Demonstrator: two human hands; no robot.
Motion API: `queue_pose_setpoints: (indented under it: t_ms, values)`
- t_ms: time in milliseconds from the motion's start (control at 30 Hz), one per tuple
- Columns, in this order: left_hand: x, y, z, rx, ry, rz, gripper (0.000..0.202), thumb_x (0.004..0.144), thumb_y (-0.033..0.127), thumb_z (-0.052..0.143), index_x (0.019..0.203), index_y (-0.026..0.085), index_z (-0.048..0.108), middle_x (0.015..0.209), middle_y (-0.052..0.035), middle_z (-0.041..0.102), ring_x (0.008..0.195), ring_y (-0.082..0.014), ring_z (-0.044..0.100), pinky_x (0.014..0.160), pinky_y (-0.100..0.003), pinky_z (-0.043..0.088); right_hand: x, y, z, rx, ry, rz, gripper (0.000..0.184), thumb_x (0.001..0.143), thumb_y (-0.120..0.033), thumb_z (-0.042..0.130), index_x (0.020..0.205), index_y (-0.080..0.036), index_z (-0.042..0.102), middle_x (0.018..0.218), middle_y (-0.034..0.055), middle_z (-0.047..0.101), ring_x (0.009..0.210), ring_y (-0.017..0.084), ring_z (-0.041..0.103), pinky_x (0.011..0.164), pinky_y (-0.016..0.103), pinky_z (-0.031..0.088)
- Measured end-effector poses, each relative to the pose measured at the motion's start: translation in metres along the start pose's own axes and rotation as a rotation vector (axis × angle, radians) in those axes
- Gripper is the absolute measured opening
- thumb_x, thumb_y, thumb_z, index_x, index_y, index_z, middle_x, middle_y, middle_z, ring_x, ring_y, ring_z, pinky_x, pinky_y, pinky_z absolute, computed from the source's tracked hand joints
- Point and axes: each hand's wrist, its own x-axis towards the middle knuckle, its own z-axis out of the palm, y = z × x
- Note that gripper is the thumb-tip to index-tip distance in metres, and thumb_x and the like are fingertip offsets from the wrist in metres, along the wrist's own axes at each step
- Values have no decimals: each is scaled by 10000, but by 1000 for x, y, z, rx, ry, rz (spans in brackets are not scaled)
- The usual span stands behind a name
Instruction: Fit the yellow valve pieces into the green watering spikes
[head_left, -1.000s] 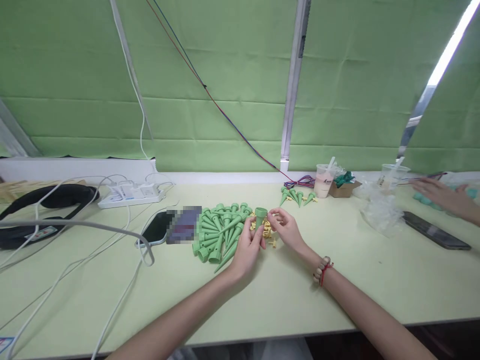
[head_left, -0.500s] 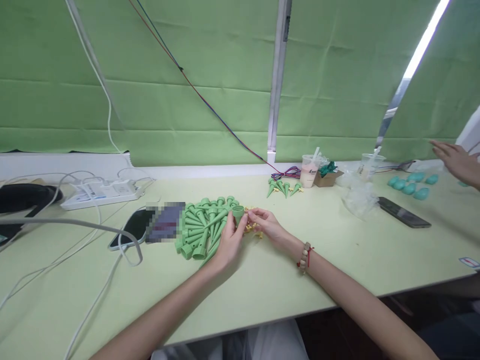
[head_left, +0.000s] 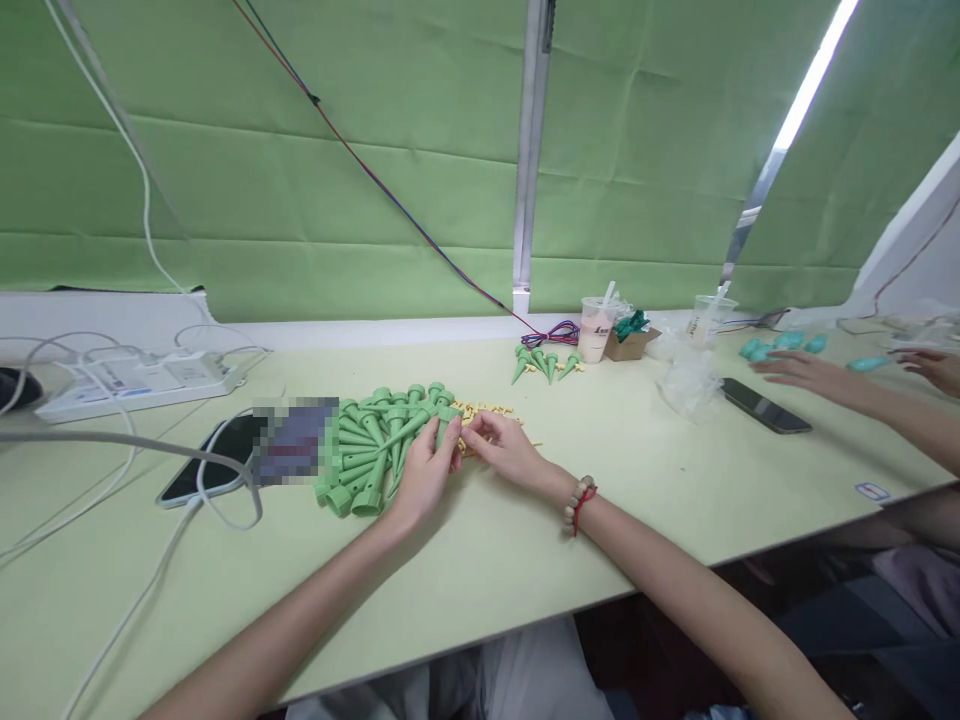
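Observation:
My left hand [head_left: 426, 472] is closed round a green plastic cone spike [head_left: 445, 422], held upright just right of a pile of several green cone spikes [head_left: 367, 450] on the pale green table [head_left: 480, 560]. My right hand [head_left: 504, 450] pinches at the spike's top, fingers together; a small yellow piece may be between them, I cannot make it out. Small yellow pieces [head_left: 487, 410] lie scattered just behind my hands. A bead bracelet with red cord [head_left: 577, 500] is on my right wrist.
A phone [head_left: 217, 465] and white cables lie left, with a power strip [head_left: 131, 378] behind. A few green spikes [head_left: 544, 365], two drink cups [head_left: 596, 330], a small box and crumpled plastic sit at the back. Another person's hands [head_left: 806, 372] rest near a second phone [head_left: 765, 405] at right.
The camera has swung right, shifting everything left in view. My hands have lowered the spike closer to the table. The other person's hand has come down by the phone.

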Motion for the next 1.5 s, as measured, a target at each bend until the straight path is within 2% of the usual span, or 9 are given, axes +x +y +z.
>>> queue_pose_setpoints:
  t_ms: [100, 233, 433, 633, 900, 1167, 1300, 1500]
  values:
    - [-1, -1, 1, 38, 24, 32, 379, 811, 534, 455, 632, 211, 372, 537, 35, 438, 513, -118, 422, 533, -253, 329, -2, -7, 1, 11, -84, -17, 334, 833, -515, 452, 709, -212, 519, 680, -2, 600, 644, 135, 563, 624, 273, 453]
    - [-4, 3, 3, 22, 50, 45, 358, 820, 533, 436, 677, 213, 362, 580, 41, 429, 541, -116, 432, 546, -243, 349, -1, -11, -1, 82, -158, 4, 397, 822, -575, 422, 697, -214, 532, 680, -2, 580, 597, 123, 534, 573, 260, 445]
    - [-6, 8, 0, 195, 49, 77, 328, 836, 525, 402, 733, 213, 400, 616, 29, 449, 594, -139, 462, 574, -260, 352, 5, -1, -2, 198, -137, 71, 430, 781, -607, 465, 662, -202, 548, 657, -11, 550, 538, 100, 480, 478, 228, 405]
    - [-4, 4, 0, 162, 40, 94, 331, 842, 472, 423, 655, 207, 354, 634, 25, 417, 618, -137, 441, 585, -255, 328, 6, -2, -3, 299, -68, 161, 436, 746, -610, 509, 605, -198, 491, 593, -32, 461, 504, 92, 448, 458, 222, 386]
    - [0, 0, 0, 248, 42, 137, 231, 845, 371, 430, 708, 187, 450, 680, 0, 478, 644, -148, 443, 595, -264, 343, 6, -6, -14, 122, -123, 78, 427, 766, -581, 504, 621, -181, 536, 581, -21, 490, 529, 101, 462, 522, 236, 401]
    - [-2, -6, 1, 498, 13, 217, 120, 863, 240, 368, 873, 178, 471, 836, -67, 543, 798, -201, 523, 727, -337, 416, 2, -4, -22, -95, -215, 13, 426, 823, -546, 446, 624, -173, 489, 569, -25, 447, 535, 101, 414, 517, 229, 335]
    - [1, -4, -6, 629, -77, 231, 126, 859, 243, 370, 842, 181, 478, 858, -77, 535, 839, -215, 525, 729, -340, 418, 0, 3, -19, -138, -197, 5, 414, 835, -523, 438, 616, -175, 475, 580, -20, 452, 535, 103, 409, 516, 231, 326]
    - [2, -3, -9, 553, -115, 200, 177, 868, 282, 363, 837, 170, 497, 812, -61, 553, 764, -195, 534, 682, -317, 410, -2, 8, -15, -173, -173, -13, 402, 857, -490, 409, 605, -181, 451, 555, -27, 415, 523, 101, 374, 491, 226, 302]
